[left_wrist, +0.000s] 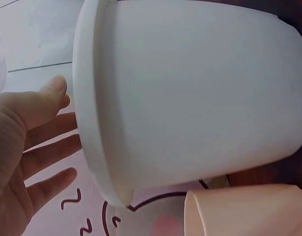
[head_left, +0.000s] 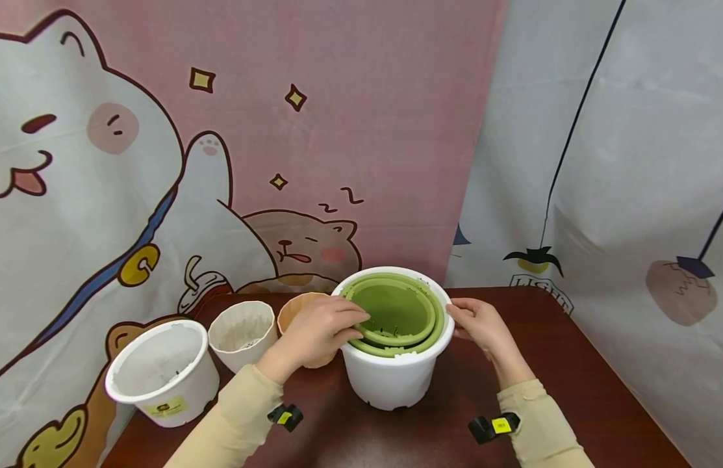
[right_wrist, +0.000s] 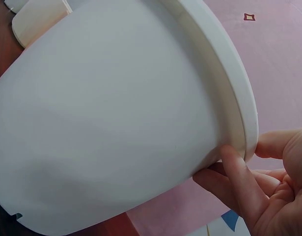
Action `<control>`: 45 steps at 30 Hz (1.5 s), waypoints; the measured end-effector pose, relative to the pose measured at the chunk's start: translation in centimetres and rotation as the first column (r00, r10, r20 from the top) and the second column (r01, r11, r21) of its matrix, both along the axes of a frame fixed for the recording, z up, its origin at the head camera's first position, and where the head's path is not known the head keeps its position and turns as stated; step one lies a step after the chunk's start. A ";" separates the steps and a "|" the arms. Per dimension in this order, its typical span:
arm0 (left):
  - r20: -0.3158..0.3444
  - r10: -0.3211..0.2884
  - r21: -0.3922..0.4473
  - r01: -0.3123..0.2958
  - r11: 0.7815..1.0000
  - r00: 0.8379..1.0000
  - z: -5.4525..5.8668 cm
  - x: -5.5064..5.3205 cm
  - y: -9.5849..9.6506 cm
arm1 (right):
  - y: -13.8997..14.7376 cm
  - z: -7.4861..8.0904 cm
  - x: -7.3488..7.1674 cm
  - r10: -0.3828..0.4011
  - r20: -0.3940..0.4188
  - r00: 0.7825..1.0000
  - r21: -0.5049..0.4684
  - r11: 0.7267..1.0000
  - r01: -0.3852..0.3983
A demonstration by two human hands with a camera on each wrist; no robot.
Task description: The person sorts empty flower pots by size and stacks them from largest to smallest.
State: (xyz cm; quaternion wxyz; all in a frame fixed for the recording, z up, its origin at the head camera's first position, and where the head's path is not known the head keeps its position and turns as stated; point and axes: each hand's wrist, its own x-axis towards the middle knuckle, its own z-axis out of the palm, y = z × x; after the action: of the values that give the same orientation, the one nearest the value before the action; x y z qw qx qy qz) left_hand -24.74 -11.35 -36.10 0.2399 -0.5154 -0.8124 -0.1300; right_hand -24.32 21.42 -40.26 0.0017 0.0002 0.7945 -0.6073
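A large white flowerpot [head_left: 390, 377] stands on the table, with a green flowerpot [head_left: 438, 333] nested inside it. A smaller green flowerpot [head_left: 390, 302] sits tilted within that one. My left hand [head_left: 326, 325] reaches over the white pot's left rim, fingertips overlapping the smaller green pot's edge. In the left wrist view, that left hand [left_wrist: 28, 142] has its lower fingers spread and its thumb near the index fingertip, just above the white rim. My right hand [head_left: 481, 325] pinches the white rim at its right side, thumb on top and fingers [right_wrist: 239, 182] underneath.
Left of the nested pots are a peach flowerpot [head_left: 293, 309], partly behind my left hand, a cream ribbed flowerpot [head_left: 242, 351] and another white flowerpot [head_left: 168, 383] with a yellow label. The dark red table [head_left: 548, 390] meets printed cloth [head_left: 384, 130] at the back.
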 end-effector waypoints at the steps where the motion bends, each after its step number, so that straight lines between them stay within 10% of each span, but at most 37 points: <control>1: -0.005 0.017 0.007 -0.017 1.000 1.000 0.0 0.0 -0.2 | 0.0 0.0 0.0 -0.002 0.000 1.000 0.002 1.000 0.002; 8: -0.049 0.129 0.084 -0.125 0.989 0.990 -0.2 0.0 -1.9 | 0.0 0.0 -0.1 -0.004 0.000 1.000 0.014 1.000 0.004; 25: 0.208 0.325 0.095 -0.350 0.932 0.923 0.0 0.7 -4.7 | 0.2 0.0 -0.1 -0.009 -0.002 1.000 0.010 1.000 0.009; 45: 0.219 0.384 0.095 -0.411 0.907 0.897 -1.5 0.9 -8.7 | 0.1 0.0 -0.1 -0.002 0.001 1.000 0.008 1.000 0.002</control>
State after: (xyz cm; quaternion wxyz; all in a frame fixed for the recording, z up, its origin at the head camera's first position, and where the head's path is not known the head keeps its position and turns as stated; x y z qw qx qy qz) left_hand -23.80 -20.06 -37.55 0.2159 -0.3052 -0.9090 -0.1843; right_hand -24.38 21.47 -40.30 0.0018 0.0013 0.7969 -0.6041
